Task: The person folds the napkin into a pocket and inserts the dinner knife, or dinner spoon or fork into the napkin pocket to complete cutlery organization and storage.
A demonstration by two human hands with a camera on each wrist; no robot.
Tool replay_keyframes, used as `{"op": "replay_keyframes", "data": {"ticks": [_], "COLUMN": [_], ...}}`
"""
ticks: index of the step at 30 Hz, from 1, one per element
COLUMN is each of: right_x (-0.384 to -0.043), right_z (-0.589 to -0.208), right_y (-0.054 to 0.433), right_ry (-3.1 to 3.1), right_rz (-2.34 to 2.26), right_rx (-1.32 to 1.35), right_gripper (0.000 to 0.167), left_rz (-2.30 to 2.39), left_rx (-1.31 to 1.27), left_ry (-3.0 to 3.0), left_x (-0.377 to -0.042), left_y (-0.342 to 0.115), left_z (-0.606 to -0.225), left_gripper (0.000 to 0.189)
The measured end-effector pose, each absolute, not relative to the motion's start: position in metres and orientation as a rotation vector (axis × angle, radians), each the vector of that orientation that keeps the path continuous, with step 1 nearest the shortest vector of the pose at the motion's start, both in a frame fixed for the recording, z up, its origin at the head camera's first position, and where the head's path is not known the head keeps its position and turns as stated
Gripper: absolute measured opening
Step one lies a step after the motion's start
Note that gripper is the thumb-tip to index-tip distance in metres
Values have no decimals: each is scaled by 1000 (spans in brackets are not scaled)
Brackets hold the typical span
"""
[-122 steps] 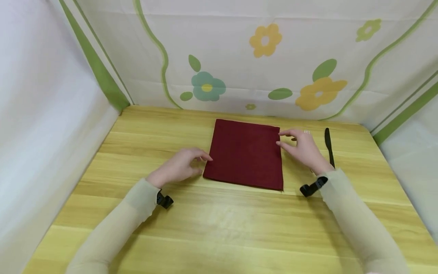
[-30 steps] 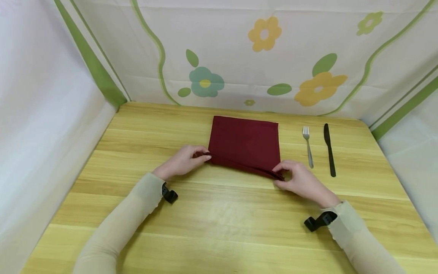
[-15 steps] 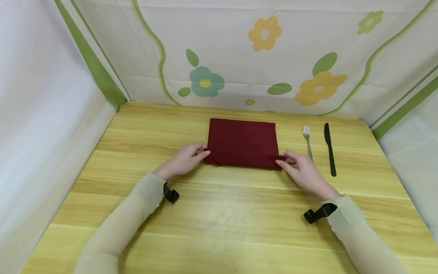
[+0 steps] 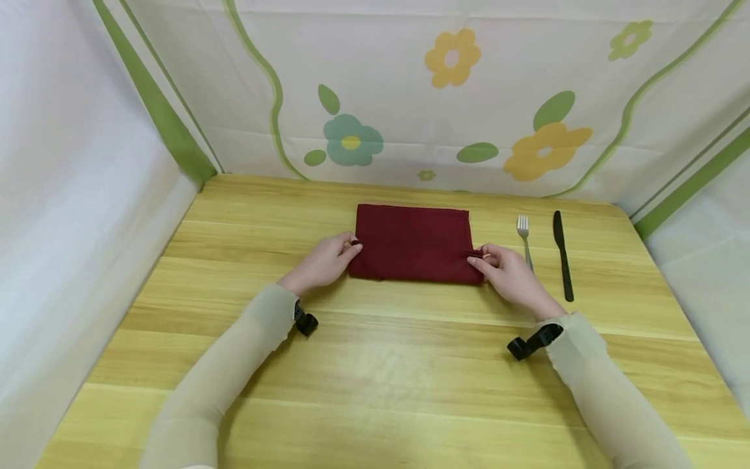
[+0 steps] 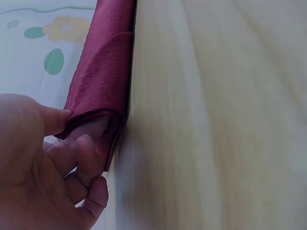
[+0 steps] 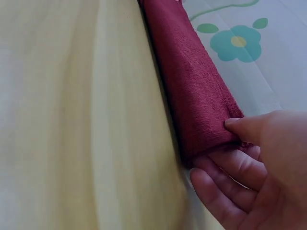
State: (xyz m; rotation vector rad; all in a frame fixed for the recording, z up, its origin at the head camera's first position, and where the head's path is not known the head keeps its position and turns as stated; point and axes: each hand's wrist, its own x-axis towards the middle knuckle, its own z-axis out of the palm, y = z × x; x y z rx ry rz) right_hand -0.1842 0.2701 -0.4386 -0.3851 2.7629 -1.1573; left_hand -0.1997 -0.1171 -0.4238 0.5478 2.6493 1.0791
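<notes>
The thumb of the person's left hand (image 4: 321,262) presses the outside of a dark-red, rectangular folded fabric cloth (image 4: 411,236), with a finger tucked inside the fold; the hand pinches the cloth's left end. The right hand (image 4: 515,279) pinches the opposite end, thumb on the outer face and fingers at the open end of the fold. The cloth lies between both hands, near the far edge of a yellowish wood-grain table (image 4: 375,371). Just beyond the right hand is a silver metal fork (image 4: 525,238), tines pointing away, its lower end hidden by that hand. To the fork's right, apart from it, lies a slim black knife (image 4: 562,257). Behind the table hangs a white fabric backdrop (image 4: 404,98) printed with flowers and leaves.
</notes>
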Motion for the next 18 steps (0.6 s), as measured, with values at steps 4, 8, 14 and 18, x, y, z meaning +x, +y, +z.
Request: {"op": "replay_keyframes", "data": {"ticks": [4, 8, 14, 18], "right_x": [-190, -193, -194, -194], "right_z": [-437, -436, -436, -437], "right_y": [269, 267, 268, 267], "right_ry": [2721, 2696, 2669, 2639], "right_rz": [-1176, -1209, -1260, -1264], "right_rx": [-350, -335, -313, -312], "right_gripper": [30, 33, 34, 34], "left_rz": [1101, 1197, 1266, 1186], "left_rx": [539, 548, 591, 559], "left_ry": [2671, 2662, 2646, 2652], "left_x": [-202, -201, -197, -195], "left_y": [-115, -117, -121, -123], "left_z": [-425, -425, -421, -421], "left_gripper": [27, 24, 21, 29]}}
